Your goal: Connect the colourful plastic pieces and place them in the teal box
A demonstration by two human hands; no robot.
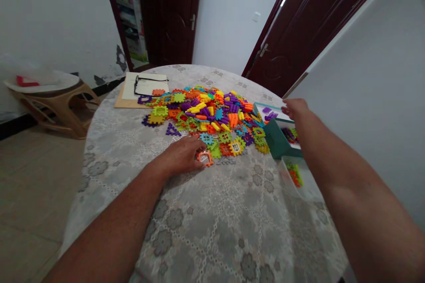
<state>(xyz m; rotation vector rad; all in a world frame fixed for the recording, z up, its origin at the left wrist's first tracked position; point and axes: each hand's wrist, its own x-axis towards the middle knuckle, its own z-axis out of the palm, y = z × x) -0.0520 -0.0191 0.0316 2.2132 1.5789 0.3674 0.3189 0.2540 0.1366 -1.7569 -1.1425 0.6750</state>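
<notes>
Across the bench [212, 221], most colored pieces [207, 112] lie heaped, unsorted; some already sit in the green box [275, 141] and clear tub [311, 182]. The left hand [184, 154], half-curled, touches an orange frame [205, 163]; the right hand [295, 107] curls loosely, contents unclear.

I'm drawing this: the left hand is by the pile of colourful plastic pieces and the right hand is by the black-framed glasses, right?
No: in the head view, the right hand is by the open teal box, not the glasses. The rest stands.
</notes>
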